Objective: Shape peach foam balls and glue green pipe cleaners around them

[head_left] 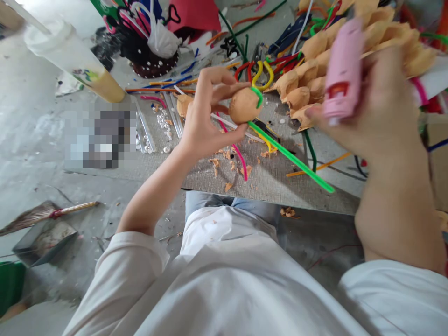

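Observation:
My left hand (pixel 210 116) pinches a small rounded orange-painted egg-carton cup (pixel 241 106) between thumb and fingers, above the table. A bright green pipe cleaner (pixel 290 156) runs with the cup; its short end curls over the cup's right side, and its long straight part slants down to the right. At the right, my right hand (pixel 381 107) is closed around a pink glue gun (pixel 345 70), raised above the table and slightly blurred. The hand hides part of the gun. Behind it lies a stack of orange egg-carton pieces (pixel 308 70).
The grey table (pixel 210 179) carries white beads (pixel 163 121), clear glue sticks (pixel 173 114), carton scraps, a pink pipe cleaner (pixel 241 156) and a cutter knife (pixel 268 131). A drink cup (pixel 80 65) stands at left. On the floor are a brush (pixel 38 217) and dustpan (pixel 38 245).

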`<state>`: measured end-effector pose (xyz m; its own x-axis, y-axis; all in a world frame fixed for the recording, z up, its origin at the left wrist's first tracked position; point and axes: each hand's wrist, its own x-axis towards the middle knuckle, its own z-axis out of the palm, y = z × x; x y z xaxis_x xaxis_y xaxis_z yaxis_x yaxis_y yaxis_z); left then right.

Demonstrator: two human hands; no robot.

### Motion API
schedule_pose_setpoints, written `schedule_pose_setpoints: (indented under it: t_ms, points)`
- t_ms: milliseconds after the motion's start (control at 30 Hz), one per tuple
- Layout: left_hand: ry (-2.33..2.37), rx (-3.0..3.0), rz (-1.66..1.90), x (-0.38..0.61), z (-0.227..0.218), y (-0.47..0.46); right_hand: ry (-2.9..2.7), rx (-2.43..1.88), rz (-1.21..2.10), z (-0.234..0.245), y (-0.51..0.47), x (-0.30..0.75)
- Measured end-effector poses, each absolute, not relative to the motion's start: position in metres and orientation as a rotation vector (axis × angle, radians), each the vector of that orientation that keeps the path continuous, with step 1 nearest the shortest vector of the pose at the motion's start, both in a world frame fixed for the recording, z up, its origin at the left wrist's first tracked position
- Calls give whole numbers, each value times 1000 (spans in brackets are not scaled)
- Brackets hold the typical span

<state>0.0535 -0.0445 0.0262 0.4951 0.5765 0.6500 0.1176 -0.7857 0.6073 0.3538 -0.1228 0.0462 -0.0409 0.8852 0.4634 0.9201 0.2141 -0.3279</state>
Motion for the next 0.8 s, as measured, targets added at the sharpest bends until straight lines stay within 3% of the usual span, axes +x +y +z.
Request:
schedule_pose_setpoints:
  t_ms: [167,433,533,800]
  points:
    - [637,2175,1181,55,23,-44,-2108,-1788,-27,39,-114,353]
    - [645,2199,1145,59,14,-42,-2290,-963,-135,62,-131,310]
    - [622,2216,1097,59,17,-45,-2184,-923,-241,66,-133,304]
    - [508,2244,1012,59,27,-53,-2016,-942,22,69,-132,301]
